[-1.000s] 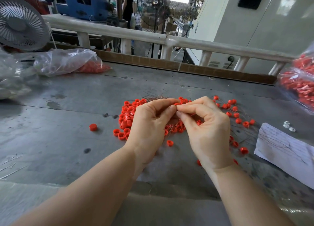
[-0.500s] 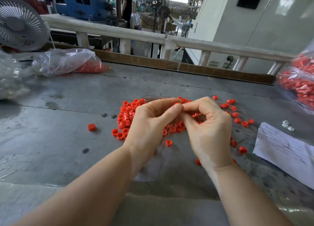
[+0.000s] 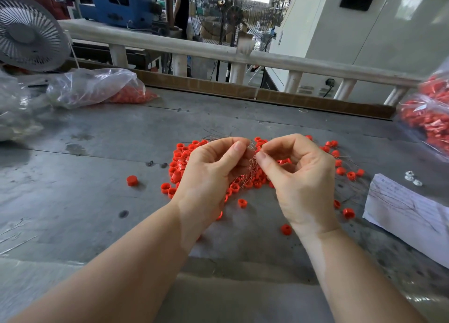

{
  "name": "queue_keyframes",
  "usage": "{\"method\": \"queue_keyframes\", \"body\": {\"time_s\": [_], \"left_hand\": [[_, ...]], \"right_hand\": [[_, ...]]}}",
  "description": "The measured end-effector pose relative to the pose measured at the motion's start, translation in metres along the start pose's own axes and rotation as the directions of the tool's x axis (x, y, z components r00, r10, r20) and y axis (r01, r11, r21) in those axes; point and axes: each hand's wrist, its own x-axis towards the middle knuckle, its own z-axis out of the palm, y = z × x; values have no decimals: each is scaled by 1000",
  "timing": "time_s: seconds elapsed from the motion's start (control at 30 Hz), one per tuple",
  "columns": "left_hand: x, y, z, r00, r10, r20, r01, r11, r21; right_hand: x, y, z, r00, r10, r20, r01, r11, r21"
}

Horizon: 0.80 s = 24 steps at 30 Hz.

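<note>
Sorting-out step, I'd say: my left hand [image 3: 209, 174] grips the bundle of thin wires [image 3: 251, 161] just above the pile of red caps [image 3: 181, 161], and my right hand [image 3: 303, 177] is pinching one wire's tip. Next move probably needs a clean pull so the neighbours don't come along.

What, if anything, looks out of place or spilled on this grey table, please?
Small orange plastic caps lie scattered beyond the main heap: one stray cap far left, others beside the white paper sheet. Thin metal wires tangle among them.
</note>
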Motion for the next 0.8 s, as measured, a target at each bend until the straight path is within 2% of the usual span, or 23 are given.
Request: {"method": "queue_keyframes", "body": {"time_s": [0.37, 0.7, 0.8], "left_hand": [[-1, 2, -1, 998, 63, 17, -65, 985, 159], [-3, 5, -4, 999, 38, 21, -41, 988, 146], [-4, 5, -3, 999, 4, 33, -7, 995, 95]], "right_hand": [[-1, -1, 0, 999, -25, 30, 26, 999, -42], [1, -2, -1, 994, 66, 81, -70, 996, 51], [1, -2, -1, 989, 110, 101, -121, 987, 111]]}}
